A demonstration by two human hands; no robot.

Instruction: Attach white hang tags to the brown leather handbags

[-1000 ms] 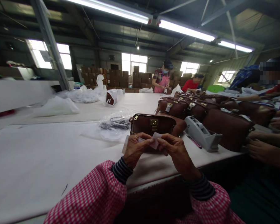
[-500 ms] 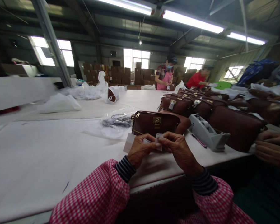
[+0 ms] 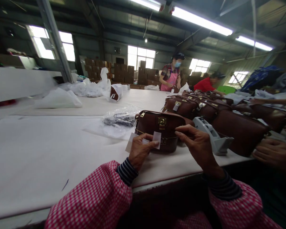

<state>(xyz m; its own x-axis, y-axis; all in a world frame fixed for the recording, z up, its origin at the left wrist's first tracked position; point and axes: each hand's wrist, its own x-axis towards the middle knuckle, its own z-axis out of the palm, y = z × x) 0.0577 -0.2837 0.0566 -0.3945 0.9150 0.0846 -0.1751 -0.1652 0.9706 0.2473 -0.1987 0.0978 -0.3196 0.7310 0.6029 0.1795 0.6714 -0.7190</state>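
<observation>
A brown handbag (image 3: 153,126) stands upright, gold-coloured clasp (image 3: 162,121) at front. Before the bag's lower front, the left hand (image 3: 140,148) pinches a white slip (image 3: 157,140): small, rectangular, slightly tilted. By the bag's right edge, the right hand (image 3: 198,144) has fingertips narrowly set; whether they hold anything, I cannot tell.

The left hand (image 3: 140,149) pinches; the right hand (image 3: 198,144) hovers, thumb near forefinger.

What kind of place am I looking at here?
Probably a handbag workshop or packing floor: many brown bags on a white table, a grey tape dispenser among them, and stacked cardboard boxes behind.
</observation>
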